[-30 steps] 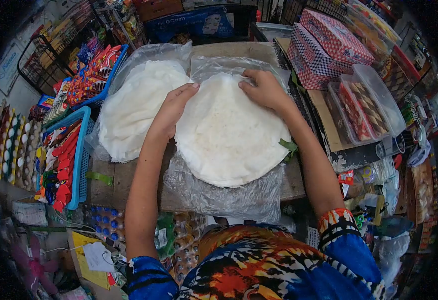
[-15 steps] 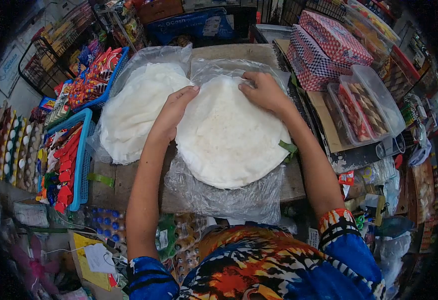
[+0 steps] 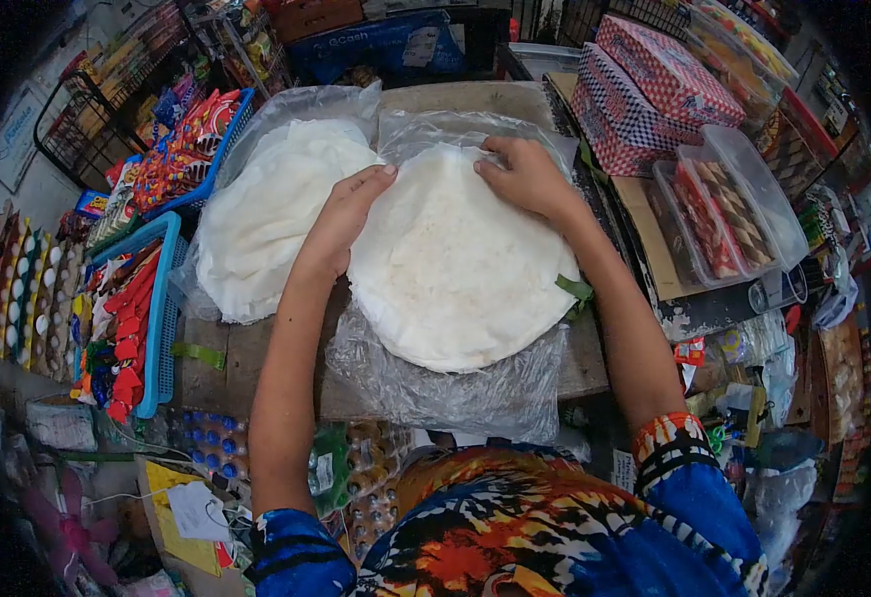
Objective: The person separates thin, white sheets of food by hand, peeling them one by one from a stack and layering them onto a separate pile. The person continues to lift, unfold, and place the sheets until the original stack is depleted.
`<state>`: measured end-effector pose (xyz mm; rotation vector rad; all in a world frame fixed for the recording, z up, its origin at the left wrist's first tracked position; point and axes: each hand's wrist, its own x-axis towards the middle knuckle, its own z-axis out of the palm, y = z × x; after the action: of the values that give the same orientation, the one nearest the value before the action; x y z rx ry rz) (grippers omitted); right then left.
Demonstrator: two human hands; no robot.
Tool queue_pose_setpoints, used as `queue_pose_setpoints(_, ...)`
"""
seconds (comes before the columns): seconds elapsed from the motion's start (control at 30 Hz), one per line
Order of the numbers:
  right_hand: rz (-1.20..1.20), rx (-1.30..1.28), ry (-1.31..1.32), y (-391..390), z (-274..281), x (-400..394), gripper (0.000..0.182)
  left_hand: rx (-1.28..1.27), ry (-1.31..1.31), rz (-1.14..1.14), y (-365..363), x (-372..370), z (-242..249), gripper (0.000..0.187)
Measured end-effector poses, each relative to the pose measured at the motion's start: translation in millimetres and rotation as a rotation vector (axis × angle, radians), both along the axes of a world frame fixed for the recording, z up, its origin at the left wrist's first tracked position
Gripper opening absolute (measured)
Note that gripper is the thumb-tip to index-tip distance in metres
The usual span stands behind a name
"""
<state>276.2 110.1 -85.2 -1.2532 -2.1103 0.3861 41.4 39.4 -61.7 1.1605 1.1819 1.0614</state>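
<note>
A stack of thin round white sheets (image 3: 460, 269) lies on clear plastic (image 3: 445, 388) on the wooden table. At its upper left edge, my left hand (image 3: 351, 209) pinches the rim between thumb and fingers. My right hand (image 3: 525, 174) has its thumb and fingers closed on the upper right rim. How many sheets they hold cannot be made out. Left of this stack, a second pile of white sheets (image 3: 281, 214) rests on more plastic. A green strip (image 3: 575, 289) touches the right edge of the stack.
Blue baskets (image 3: 165, 318) of packets stand at the left, beside egg trays (image 3: 22, 289). Checkered boxes (image 3: 654, 90) and a clear tub of rolled snacks (image 3: 724, 214) are at the right. Another green strip (image 3: 199, 355) lies on the table's left part.
Both hands keep nearly the same places on the rim. The whole view has shifted very slightly; nothing has been let go.
</note>
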Motion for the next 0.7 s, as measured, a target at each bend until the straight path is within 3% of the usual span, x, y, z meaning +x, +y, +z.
queue_pose_setpoints(0.33,-0.007,-0.031,-0.025,-0.3,0.2,0.0,0.040,0.117,0.077,-0.044,-5.0,7.2,3.0,0.037)
queue_pose_setpoints(0.7,-0.013,0.053,-0.006,1.0,-7.4,1.6,0.042,-0.009,-0.020,0.044,3.0,-9.0,-5.8,0.039)
